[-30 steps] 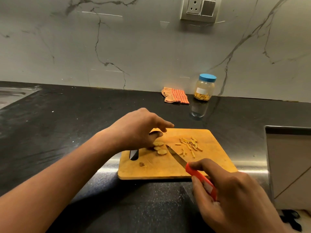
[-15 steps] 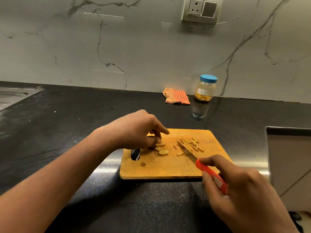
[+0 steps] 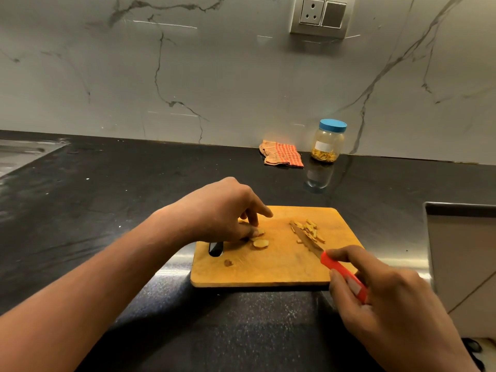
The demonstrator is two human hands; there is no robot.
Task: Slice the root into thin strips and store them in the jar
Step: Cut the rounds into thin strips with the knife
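Observation:
A wooden cutting board lies on the black counter. Flat root slices sit near its middle, and my left hand pinches one of them with thumb and fingers, index finger pointing out. A small pile of thin root strips lies toward the board's right side. My right hand grips the red-handled knife, whose blade lies against the strips. The jar with a blue lid stands by the wall, some strips in its bottom.
An orange checked cloth lies left of the jar. A sink is at the far left. A steel-rimmed edge rises at the right. A small root scrap lies near the board's handle slot.
My right hand and the knife moved right, taking the blade from the slices to the strip pile. My left hand lowered its fingers onto the slices.

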